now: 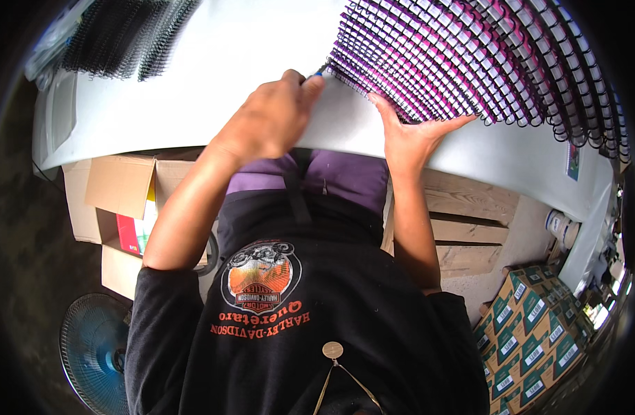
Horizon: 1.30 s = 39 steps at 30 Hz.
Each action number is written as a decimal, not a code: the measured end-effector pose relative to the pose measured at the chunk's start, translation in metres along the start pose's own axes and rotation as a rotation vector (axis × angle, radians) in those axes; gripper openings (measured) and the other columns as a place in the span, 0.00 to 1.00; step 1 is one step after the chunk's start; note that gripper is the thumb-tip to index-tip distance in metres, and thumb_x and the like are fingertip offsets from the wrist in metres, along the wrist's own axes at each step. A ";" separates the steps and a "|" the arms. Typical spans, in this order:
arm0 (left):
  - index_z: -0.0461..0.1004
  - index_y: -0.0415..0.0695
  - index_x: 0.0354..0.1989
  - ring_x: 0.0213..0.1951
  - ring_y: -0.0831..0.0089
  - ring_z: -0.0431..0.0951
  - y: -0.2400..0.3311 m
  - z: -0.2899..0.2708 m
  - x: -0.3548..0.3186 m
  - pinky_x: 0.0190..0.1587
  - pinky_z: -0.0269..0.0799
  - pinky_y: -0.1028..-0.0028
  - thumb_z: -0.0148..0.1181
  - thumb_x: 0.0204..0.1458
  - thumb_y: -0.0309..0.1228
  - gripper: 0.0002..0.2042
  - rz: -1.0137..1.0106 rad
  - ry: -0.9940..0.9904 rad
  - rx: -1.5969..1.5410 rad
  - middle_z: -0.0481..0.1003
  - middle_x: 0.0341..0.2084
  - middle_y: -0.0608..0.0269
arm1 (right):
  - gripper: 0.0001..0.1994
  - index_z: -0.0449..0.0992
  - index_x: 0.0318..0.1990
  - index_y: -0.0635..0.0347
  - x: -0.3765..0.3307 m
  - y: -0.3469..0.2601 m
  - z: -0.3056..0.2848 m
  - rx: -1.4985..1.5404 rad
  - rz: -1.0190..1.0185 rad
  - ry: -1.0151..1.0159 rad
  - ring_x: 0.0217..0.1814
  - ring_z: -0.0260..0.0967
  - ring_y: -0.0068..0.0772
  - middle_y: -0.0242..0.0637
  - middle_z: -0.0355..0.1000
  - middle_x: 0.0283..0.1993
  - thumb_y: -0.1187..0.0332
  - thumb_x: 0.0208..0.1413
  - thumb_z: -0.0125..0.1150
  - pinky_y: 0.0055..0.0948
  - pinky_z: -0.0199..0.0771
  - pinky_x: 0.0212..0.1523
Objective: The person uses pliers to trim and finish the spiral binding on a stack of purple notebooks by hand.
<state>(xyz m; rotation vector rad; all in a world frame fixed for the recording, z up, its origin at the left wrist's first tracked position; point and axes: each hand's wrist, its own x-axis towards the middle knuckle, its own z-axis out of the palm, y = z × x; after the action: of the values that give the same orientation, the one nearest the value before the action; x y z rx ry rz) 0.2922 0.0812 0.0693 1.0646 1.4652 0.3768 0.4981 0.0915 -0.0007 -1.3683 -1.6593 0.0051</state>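
My left hand [265, 121] is closed round a small tool, mostly hidden by the fingers. Only a blue bit [319, 73] and a dark tip show, at the left end of a row of spiral-bound notebooks [428, 62]. These lie in overlapping rows with black wire coils and pink and purple edges. Against the near edge of the rows rests my right hand [414, 142], its thumb and forefinger stretched wide apart in a V. The other fingers of that hand are hard to make out. The left hand is slightly blurred.
Loose black coils [120, 38] lie at the far left of the white table [172, 104]. Below its edge stand an open cardboard box [120, 187] and a fan [96, 353]. A wooden pallet [469, 214], patterned boxes [532, 339] and a white spool [561, 227] are at the right.
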 end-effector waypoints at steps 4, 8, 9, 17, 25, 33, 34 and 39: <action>0.66 0.37 0.48 0.27 0.67 0.75 0.006 -0.002 0.000 0.33 0.72 0.65 0.33 0.62 0.48 0.25 -0.046 -0.079 -0.028 0.74 0.29 0.57 | 0.63 0.27 0.63 0.72 -0.003 0.000 0.000 0.079 0.076 -0.052 0.61 0.53 0.56 0.63 0.48 0.60 0.62 0.31 0.79 0.47 0.54 0.60; 0.66 0.35 0.51 0.33 0.67 0.75 -0.003 -0.001 0.003 0.41 0.75 0.63 0.29 0.61 0.51 0.29 -0.178 -0.348 -0.856 0.73 0.32 0.58 | 0.61 0.30 0.63 0.70 -0.005 0.003 0.002 0.068 0.051 -0.028 0.60 0.54 0.57 0.62 0.48 0.59 0.64 0.32 0.78 0.48 0.55 0.59; 0.67 0.35 0.50 0.33 0.67 0.75 -0.007 -0.003 0.005 0.40 0.75 0.62 0.29 0.61 0.50 0.29 -0.157 -0.391 -0.885 0.73 0.32 0.58 | 0.61 0.30 0.63 0.70 -0.005 0.004 0.003 0.086 0.037 -0.017 0.60 0.54 0.57 0.62 0.48 0.59 0.64 0.31 0.78 0.48 0.56 0.59; 0.67 0.33 0.48 0.32 0.65 0.77 0.010 0.003 -0.002 0.34 0.73 0.65 0.33 0.61 0.49 0.27 -0.154 -0.174 -0.238 0.74 0.31 0.54 | 0.64 0.25 0.64 0.67 -0.001 0.000 -0.001 0.169 0.074 -0.062 0.62 0.52 0.58 0.63 0.47 0.61 0.65 0.31 0.78 0.48 0.55 0.59; 0.66 0.33 0.48 0.38 0.62 0.77 -0.001 -0.004 -0.005 0.37 0.76 0.61 0.33 0.60 0.51 0.29 -0.261 -0.285 -0.770 0.74 0.34 0.52 | 0.64 0.25 0.65 0.65 0.002 0.000 -0.002 0.189 0.114 -0.087 0.63 0.51 0.57 0.62 0.47 0.61 0.70 0.30 0.78 0.50 0.53 0.61; 0.67 0.35 0.47 0.41 0.57 0.77 0.007 -0.014 -0.005 0.40 0.76 0.57 0.33 0.61 0.50 0.27 -0.293 -0.363 -0.763 0.74 0.34 0.51 | 0.60 0.32 0.63 0.66 0.000 0.000 -0.001 0.146 0.111 -0.058 0.58 0.56 0.56 0.59 0.50 0.57 0.69 0.30 0.78 0.50 0.56 0.56; 0.66 0.35 0.47 0.40 0.56 0.77 0.009 -0.013 -0.005 0.39 0.76 0.58 0.33 0.61 0.49 0.27 -0.312 -0.363 -0.810 0.74 0.33 0.53 | 0.60 0.33 0.63 0.66 0.000 0.000 0.000 0.132 0.107 -0.050 0.57 0.56 0.55 0.58 0.51 0.57 0.68 0.30 0.79 0.49 0.56 0.57; 0.66 0.35 0.49 0.34 0.60 0.76 -0.004 -0.011 0.001 0.37 0.75 0.61 0.38 0.59 0.42 0.21 0.014 -0.174 -0.038 0.71 0.33 0.52 | 0.68 0.19 0.63 0.70 -0.003 0.002 0.001 0.141 0.166 -0.124 0.68 0.39 0.56 0.64 0.33 0.66 0.68 0.29 0.79 0.48 0.36 0.67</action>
<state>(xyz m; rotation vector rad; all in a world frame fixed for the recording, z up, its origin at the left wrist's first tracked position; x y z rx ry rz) 0.2808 0.0833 0.0682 1.0511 1.2922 0.3129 0.4989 0.0903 -0.0047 -1.4174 -1.6092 0.3036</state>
